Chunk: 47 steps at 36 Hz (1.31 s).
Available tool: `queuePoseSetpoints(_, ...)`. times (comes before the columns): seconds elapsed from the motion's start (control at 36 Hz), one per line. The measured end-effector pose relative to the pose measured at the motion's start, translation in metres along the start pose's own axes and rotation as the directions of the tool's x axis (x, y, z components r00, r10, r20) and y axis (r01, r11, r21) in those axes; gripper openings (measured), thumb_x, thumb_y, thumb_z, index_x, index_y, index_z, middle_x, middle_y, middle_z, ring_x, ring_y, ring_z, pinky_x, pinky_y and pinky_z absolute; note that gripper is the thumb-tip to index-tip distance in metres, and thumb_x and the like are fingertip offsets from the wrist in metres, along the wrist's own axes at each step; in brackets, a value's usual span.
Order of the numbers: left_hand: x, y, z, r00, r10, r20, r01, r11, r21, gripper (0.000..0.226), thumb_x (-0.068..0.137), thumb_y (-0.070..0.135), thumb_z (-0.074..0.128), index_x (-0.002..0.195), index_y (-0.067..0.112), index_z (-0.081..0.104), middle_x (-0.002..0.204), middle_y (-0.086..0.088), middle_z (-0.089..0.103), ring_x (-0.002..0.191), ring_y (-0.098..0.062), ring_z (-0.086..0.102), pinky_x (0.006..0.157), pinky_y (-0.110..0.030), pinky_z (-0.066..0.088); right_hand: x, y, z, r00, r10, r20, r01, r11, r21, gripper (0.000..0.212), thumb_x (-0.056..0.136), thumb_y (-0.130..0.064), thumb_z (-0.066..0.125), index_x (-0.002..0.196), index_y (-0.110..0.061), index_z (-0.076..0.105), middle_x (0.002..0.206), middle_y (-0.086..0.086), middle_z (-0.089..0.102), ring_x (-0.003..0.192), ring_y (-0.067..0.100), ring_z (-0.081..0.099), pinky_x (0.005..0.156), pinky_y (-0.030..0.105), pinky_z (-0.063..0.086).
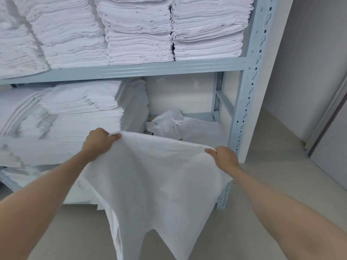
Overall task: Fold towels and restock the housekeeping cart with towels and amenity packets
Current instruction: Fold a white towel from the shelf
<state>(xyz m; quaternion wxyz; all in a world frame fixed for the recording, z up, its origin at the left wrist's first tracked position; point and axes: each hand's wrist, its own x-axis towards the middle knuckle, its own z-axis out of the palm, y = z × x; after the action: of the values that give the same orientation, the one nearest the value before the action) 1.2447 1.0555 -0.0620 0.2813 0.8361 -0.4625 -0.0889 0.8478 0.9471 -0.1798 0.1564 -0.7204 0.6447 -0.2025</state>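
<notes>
Fingers of your left hand [97, 141] and right hand [224, 156] pinch the towel [150, 184] by its top corners, hanging before the shelf rack [242, 109]; folding begins, so next bring corners together evenly.

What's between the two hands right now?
In the head view, only the white towel's top edge, stretched and sagging from the left hand to the right hand.

— Any lettering, labels or numbers to read anywhere?
— None. Nothing printed on the white towel [154, 177], none on the folded stacks [139, 32], none on the grey shelf frame [249, 87].
</notes>
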Motion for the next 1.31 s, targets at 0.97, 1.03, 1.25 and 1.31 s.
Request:
queuePoseSetpoints(0.97, -0.067, 0.134, 0.103, 0.9, 0.268, 0.344, -0.164, 0.939, -0.302, 0.051, 0.098, 0.03, 0.058, 0.056, 0.014, 0.034, 0.057, -0.001, 0.036, 0.051, -0.014, 0.033, 0.047, -0.03, 0.023, -0.051, -0.132, -0.042, 0.919, -0.007, 0.393, -0.224, 0.813, 0.537, 0.023, 0.092, -0.009, 0.049, 0.078, 0.006, 0.06, 0.054, 0.017, 0.062, 0.041, 0.03, 0.063, 0.04, 0.032, 0.051)
queuePoseSetpoints(1.03, -0.067, 0.139, 0.102, 0.886, 0.295, 0.359, -0.182, 0.931, -0.315, 0.052, 0.1, 0.031, 0.057, 0.056, 0.013, 0.037, 0.057, -0.002, 0.037, 0.052, -0.015, 0.035, 0.048, -0.03, 0.025, -0.054, -0.129, -0.049, 0.912, 0.005, 0.411, -0.278, 0.742, 0.609, 0.021, 0.093, -0.007, 0.049, 0.083, 0.007, 0.06, 0.059, 0.02, 0.064, 0.047, 0.033, 0.066, 0.044, 0.036, 0.054)
queuePoseSetpoints(1.25, -0.079, 0.157, 0.099, 0.832, 0.417, 0.366, -0.35, 0.907, -0.236, 0.056, 0.103, 0.04, 0.049, 0.056, 0.012, 0.038, 0.057, -0.003, 0.041, 0.053, -0.016, 0.036, 0.05, -0.032, 0.026, -0.065, -0.124, -0.058, 0.905, 0.041, 0.423, -0.356, 0.619, 0.7, 0.027, 0.092, -0.005, 0.044, 0.091, 0.014, 0.063, 0.068, 0.026, 0.067, 0.052, 0.035, 0.068, 0.047, 0.038, 0.057)
queuePoseSetpoints(1.31, -0.083, 0.157, 0.098, 0.811, 0.436, 0.389, -0.351, 0.896, -0.274, 0.054, 0.102, 0.041, 0.05, 0.061, 0.007, 0.047, 0.06, -0.005, 0.047, 0.055, -0.018, 0.04, 0.054, -0.031, 0.029, -0.064, -0.12, -0.059, 0.907, 0.056, 0.417, -0.367, 0.59, 0.719, 0.028, 0.094, -0.007, 0.043, 0.09, 0.014, 0.062, 0.067, 0.025, 0.067, 0.052, 0.036, 0.068, 0.047, 0.039, 0.057)
